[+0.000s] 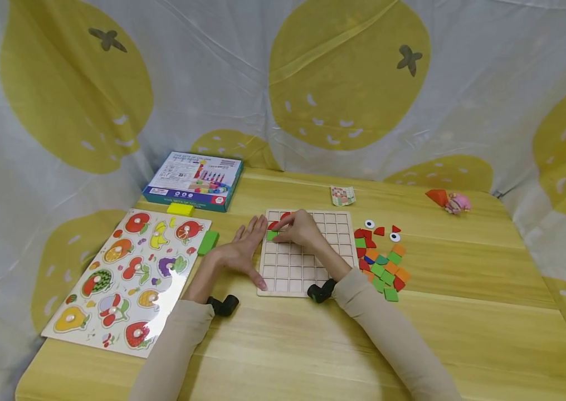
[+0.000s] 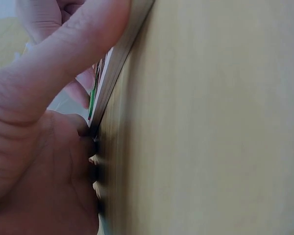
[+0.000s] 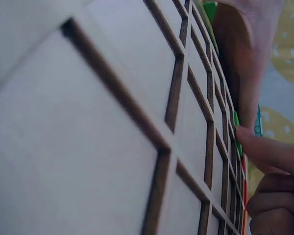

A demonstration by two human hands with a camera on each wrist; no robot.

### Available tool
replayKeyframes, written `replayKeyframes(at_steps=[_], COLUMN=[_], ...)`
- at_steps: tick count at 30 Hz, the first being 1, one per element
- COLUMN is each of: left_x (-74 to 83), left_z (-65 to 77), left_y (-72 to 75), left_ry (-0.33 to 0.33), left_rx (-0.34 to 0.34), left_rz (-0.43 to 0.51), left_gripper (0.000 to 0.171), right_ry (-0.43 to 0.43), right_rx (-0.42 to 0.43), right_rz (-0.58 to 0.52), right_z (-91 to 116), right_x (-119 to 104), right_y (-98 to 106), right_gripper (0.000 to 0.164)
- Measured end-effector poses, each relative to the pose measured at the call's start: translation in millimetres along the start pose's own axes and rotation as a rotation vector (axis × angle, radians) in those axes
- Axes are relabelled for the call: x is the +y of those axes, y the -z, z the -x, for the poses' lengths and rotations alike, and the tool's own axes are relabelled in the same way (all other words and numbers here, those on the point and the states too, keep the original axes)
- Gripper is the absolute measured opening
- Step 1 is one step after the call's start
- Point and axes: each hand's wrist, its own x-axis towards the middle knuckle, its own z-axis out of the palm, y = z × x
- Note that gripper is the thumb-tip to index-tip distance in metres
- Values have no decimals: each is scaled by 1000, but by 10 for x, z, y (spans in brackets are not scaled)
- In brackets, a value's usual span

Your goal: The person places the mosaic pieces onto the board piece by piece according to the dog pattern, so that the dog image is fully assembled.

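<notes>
A square wooden grid board (image 1: 283, 271) lies flat on the table. My left hand (image 1: 239, 252) has its fingers spread along the board's left edge, with the thumb at the near left corner. Over the board's far left part, my right hand (image 1: 300, 229) holds a green square tile (image 1: 272, 235) between thumb and index finger, at a left-edge cell. Red pieces (image 1: 273, 225) lie in cells just beyond it, partly covered by the right hand. In the right wrist view the thumb touches the green tile (image 3: 237, 122), while the other fingers are curled.
Loose tiles (image 1: 387, 267) in green, orange and red lie right of the board, with two eye pieces (image 1: 394, 238). A fruit puzzle board (image 1: 162, 295), green block (image 1: 208, 243), yellow block (image 1: 180, 210) and box (image 1: 195, 179) are left. A pattern card (image 1: 343, 195) lies behind.
</notes>
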Motion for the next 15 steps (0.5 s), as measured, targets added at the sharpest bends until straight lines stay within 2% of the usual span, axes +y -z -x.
replayKeyframes(at_steps=[4,8,11,15], left_x=[11,12,1,-22], left_z=[-11,-25,-30,-28], left_y=[1,-7,-16,-25], left_ry=[1,3,6,21], left_rx=[-1,-4,-5,-2], left_rz=[6,10,8,-1], left_gripper=[152,153,152,153], right_ry=[8,32,22,-17], right_rx=[5,-22,-30,-13], right_rz=[13,-4,-13,-2], right_z=[1,89,222,458], right_x=[-4,17,66,252], right_y=[3,134,358,782], right_gripper=[20,22,24,24])
